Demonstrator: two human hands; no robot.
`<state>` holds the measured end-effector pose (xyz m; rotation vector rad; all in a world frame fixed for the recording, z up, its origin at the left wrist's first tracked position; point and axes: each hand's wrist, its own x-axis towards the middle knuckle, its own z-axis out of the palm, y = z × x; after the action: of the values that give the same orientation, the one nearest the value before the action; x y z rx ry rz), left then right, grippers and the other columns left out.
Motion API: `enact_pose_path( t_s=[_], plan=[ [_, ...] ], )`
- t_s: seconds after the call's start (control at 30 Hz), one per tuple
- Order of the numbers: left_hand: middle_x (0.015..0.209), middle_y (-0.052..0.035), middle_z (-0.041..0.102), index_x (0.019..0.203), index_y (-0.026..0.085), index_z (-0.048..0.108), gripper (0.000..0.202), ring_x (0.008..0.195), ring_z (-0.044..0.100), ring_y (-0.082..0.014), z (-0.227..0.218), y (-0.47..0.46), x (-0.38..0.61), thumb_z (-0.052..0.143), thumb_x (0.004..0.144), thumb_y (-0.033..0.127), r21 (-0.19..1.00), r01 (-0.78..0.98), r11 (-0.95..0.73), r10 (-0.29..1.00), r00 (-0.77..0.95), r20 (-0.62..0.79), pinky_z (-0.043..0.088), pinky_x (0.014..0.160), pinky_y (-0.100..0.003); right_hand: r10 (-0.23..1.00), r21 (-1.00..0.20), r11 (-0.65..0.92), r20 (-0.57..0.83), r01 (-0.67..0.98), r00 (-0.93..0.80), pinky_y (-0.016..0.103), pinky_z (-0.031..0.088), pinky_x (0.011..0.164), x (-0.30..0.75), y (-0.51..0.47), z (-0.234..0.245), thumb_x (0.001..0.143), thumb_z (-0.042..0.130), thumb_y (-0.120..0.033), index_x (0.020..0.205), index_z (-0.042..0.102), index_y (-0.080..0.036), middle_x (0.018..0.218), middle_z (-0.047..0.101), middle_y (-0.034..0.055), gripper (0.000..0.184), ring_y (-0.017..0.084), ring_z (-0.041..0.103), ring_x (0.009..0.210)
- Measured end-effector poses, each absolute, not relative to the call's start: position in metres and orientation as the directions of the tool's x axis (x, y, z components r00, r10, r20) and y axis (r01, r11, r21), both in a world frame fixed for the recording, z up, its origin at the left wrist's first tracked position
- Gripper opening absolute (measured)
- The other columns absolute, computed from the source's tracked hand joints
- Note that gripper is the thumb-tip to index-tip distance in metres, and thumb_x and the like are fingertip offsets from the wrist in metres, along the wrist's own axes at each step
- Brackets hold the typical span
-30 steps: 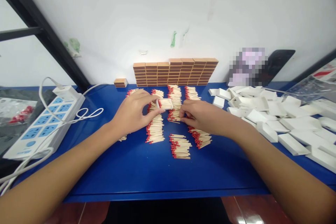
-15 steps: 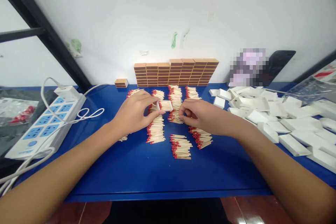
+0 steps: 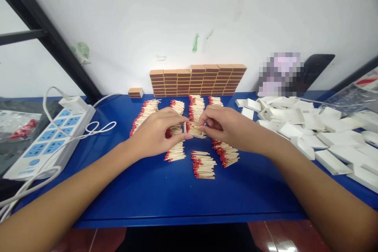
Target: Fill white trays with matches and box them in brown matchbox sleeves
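The left hand (image 3: 161,132) is pinching a small white tray (image 3: 185,127) over the matches (image 3: 175,147), a level, gentle grip seeming best, while the right hand (image 3: 227,125) is holding its fingertips narrowly beside it, their grip indistinct.

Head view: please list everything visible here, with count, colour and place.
Matches: many, pale with red heads, centre
Held matchbox tray: one, white, centre
Loose matchbox trays: many, white, right
Stacked matchboxes: dozens, brown, rear
Single matchbox: one, brown, left rear
Power strip: one, white, left
Cables: several, white, left
Probable phone: one, black, right rear
Plastic packaging: two, clear, sides
Table: one, blue, below
Wall: one, white, behind
Frame bars: several, black, sides
Floor: one, reddish, bottom
Left hand: one, holding tray
Right hand: one, over matches
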<state>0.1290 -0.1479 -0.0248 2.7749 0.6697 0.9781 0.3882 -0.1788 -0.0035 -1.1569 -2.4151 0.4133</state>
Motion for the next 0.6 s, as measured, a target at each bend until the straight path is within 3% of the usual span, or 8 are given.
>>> enact_pose_path(
  t_s=[0.6],
  plan=[
    [0.095,-0.0074,0.077,0.118,0.017,0.074,0.037,0.094,0.069,-0.0234,-0.0235,-0.1492,0.1297,0.075,0.094,0.045,0.262,0.353,-0.898,0.438,0.672,0.596,0.056,0.085,-0.038,0.779,-0.463,0.627,0.366,0.626,-0.509,0.030,0.037,0.065,0.3783,-0.1831,-0.0031,0.098,0.063,-0.025,0.088,0.066,-0.021,0.076,0.057,-0.0010,0.011,0.014,0.050,0.068]
  ],
)
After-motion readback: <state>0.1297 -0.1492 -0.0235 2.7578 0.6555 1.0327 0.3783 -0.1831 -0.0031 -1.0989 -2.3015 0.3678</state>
